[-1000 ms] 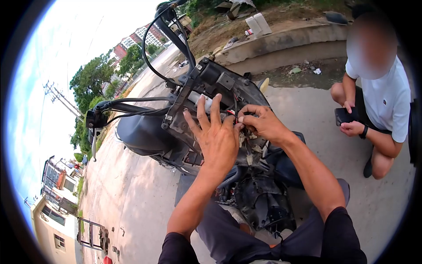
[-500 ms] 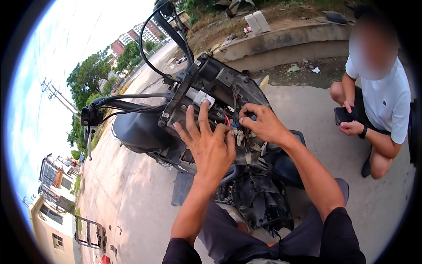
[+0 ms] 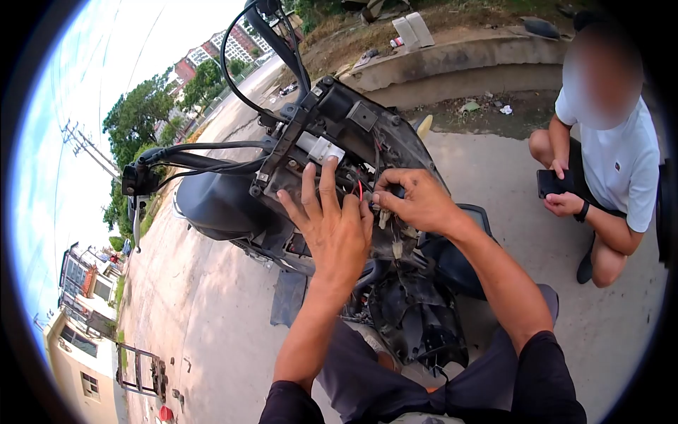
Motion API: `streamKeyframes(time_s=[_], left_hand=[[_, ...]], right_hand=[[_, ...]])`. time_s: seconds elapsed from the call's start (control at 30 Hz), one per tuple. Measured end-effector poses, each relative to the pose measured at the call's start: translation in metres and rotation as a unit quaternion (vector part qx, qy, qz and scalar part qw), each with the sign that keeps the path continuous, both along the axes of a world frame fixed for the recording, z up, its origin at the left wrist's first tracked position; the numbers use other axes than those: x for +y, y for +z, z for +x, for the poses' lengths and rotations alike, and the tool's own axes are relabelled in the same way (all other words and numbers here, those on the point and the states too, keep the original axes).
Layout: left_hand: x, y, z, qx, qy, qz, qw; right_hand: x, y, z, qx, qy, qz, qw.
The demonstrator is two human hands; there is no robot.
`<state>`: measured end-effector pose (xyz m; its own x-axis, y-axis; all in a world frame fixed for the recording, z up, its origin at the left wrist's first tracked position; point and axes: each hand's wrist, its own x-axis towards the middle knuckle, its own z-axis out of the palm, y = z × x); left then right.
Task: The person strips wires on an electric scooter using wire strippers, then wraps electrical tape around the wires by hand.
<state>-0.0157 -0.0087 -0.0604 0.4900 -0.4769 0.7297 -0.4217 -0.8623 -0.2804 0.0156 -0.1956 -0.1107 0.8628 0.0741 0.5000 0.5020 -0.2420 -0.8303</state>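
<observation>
An opened scooter front (image 3: 282, 180) stands before me, its wiring exposed. Near its middle, my left hand (image 3: 328, 230) has its thumb and index finger pinched at the lower end of a red wire (image 3: 361, 188); the other fingers are spread, their tips beside a white box-shaped part (image 3: 325, 150). Close on its right, my right hand (image 3: 418, 201) is closed, thumb and index finger pressed together on the wiring. Its fingertips partly hide what they grip. Pale connectors (image 3: 397, 249) hang on wires below the hands.
A person (image 3: 607, 155) in a white shirt squats at the right, holding a black phone (image 3: 554, 183). Handlebars with cables (image 3: 205, 157) reach up and left. A concrete curb (image 3: 452, 67) runs behind. A metal frame (image 3: 141, 371) lies at lower left.
Both hands remain at the wiring. The right hand has shifted slightly left, closer to the left hand, and a blue wire seen before at its fingertips is now hidden. The view has shifted slightly.
</observation>
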Motion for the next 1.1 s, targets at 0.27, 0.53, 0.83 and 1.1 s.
streamKeyframes(time_s=[0.27,0.53,0.83,1.1], left_hand=[[0.014,-0.013,0.013,-0.159,-0.057,0.054,0.984],[0.016,-0.009,0.023,-0.202,-0.06,0.122,0.97],[0.004,-0.038,0.034,-0.163,0.014,0.039,0.986],[-0.005,-0.031,0.013,-0.162,0.007,-0.009,0.987]], right_hand=[[0.001,0.003,0.006,0.059,0.045,0.129,0.989],[-0.002,0.005,0.005,0.096,0.057,0.161,0.981],[0.007,-0.002,0.007,-0.185,-0.199,-0.08,0.959],[-0.005,0.007,-0.004,-0.019,-0.079,-0.008,0.997]])
